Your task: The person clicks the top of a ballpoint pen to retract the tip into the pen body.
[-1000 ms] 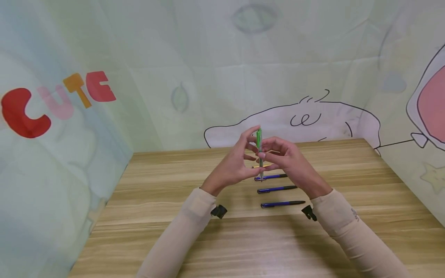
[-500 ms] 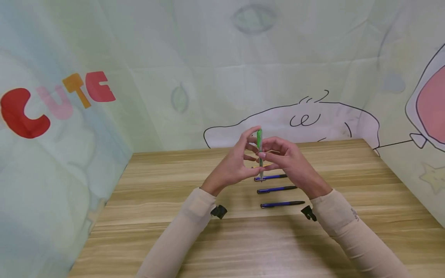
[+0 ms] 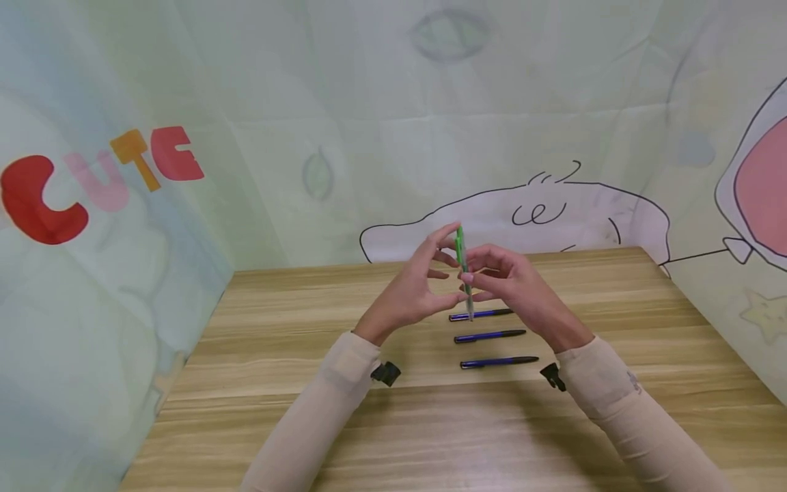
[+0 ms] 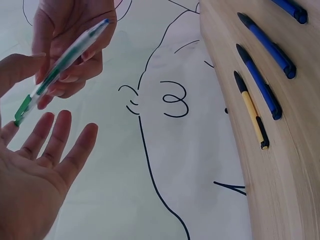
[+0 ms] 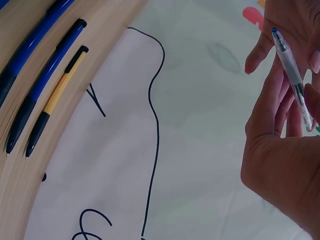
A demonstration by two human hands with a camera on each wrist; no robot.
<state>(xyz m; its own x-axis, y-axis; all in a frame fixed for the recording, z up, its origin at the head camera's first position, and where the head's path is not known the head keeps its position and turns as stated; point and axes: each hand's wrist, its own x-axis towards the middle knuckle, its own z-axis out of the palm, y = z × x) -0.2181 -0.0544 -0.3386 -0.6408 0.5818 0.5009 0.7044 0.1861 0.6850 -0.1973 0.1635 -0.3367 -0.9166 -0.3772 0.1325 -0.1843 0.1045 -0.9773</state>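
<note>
Upright above the table is a clear-barrelled pen with a green clip (image 3: 460,244). My right hand (image 3: 522,290) pinches its middle between thumb and fingers. On the other side, my left hand (image 3: 406,290) has its fingers spread. Its index fingertip touches the pen's green top end, and its thumb lies close to the lower barrel. In the left wrist view, the clear pen (image 4: 75,52) slants with its bluish tip pointing up and away from the left palm. The right wrist view shows the clear pen (image 5: 290,62) in front of the left hand.
Three blue pens with black grips lie in a row on the wooden table (image 3: 295,328), the nearest blue pen (image 3: 499,362) in front. A yellow pen (image 4: 252,112) lies behind them, hidden in the head view. A printed cloth backdrop (image 3: 320,102) stands behind the table.
The green-clipped pen has tilted slightly, its lower end swinging right. My right hand has shifted a little to the right with it, while the left hand has hardly moved.
</note>
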